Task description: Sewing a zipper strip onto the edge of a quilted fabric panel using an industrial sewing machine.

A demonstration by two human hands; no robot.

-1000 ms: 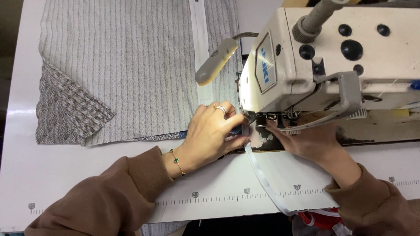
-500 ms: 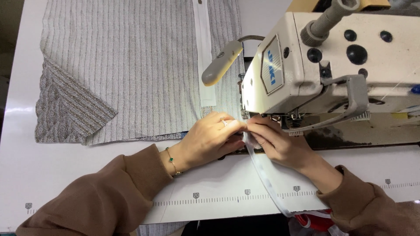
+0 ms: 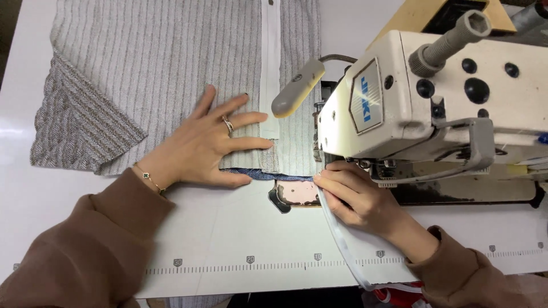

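1. Your left hand (image 3: 208,142) is lying open, fingers spread, flat on the shirt (image 3: 171,68) at frame centre-left.
2. Your right hand (image 3: 357,197) is pinching the white tape (image 3: 342,245) under the machine (image 3: 434,97); the needle is hidden.
3. The tape's end is running off the bottom edge.

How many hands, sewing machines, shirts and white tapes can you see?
Hands: 2, left hand and right hand
Sewing machine: 1
Shirt: 1
White tape: 1
Total: 5

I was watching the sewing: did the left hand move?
Yes. The left hand slid away from the sewing machine, and now lies flat on the striped fabric.
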